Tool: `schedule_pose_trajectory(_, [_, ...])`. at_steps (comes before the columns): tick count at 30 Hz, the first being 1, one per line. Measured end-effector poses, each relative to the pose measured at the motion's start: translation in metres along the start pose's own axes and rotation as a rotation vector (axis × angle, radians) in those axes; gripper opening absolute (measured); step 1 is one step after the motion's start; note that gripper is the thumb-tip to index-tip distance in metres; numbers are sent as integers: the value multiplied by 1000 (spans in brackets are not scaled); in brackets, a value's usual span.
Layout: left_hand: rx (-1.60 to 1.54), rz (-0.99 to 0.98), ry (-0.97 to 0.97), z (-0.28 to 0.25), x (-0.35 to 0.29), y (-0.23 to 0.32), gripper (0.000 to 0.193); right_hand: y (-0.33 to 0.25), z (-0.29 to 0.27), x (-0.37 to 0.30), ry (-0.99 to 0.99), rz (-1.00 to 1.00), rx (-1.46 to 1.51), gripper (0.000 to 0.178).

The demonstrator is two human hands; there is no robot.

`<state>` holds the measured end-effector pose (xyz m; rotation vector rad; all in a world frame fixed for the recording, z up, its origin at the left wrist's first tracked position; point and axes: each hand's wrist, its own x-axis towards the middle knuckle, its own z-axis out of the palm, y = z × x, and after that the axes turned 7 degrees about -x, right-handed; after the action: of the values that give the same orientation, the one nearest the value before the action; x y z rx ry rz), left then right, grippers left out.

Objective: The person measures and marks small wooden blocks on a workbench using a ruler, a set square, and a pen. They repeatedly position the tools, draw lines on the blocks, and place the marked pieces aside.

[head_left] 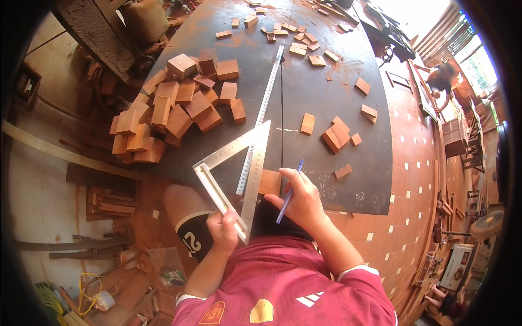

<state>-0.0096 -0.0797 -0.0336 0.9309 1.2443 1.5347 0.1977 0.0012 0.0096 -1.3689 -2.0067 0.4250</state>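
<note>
My left hand [223, 228] is closed on the thick lower edge of a silver triangular square [209, 190], which tilts over the near edge of the table. My right hand [302, 198] has a blue pen [292, 187] gripped between its fingers. A reddish wooden block [270, 182] sits beside the square, by the thumb and fingertip of that hand; whether they press on it I cannot tell. Partly under the square, a long steel ruler [269, 84] runs away across the dark table [337, 92].
A big heap of wooden blocks [179, 103] covers the table's left side. Smaller offcuts [298, 49] lie scattered at the far end, and a few blocks [336, 136] lie to the right. Two other people are off to the right, one of them [440, 79] farther back.
</note>
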Motion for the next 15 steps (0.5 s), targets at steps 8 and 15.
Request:
schedule_pose_trajectory(8, [90,-37,0,2,2,-4,33,5,3,-1,33,-34,-71,61])
schedule_pose_trajectory(15, [155,-3,-42,2,4,1,33,7,2,-1,-66,32,-38,59])
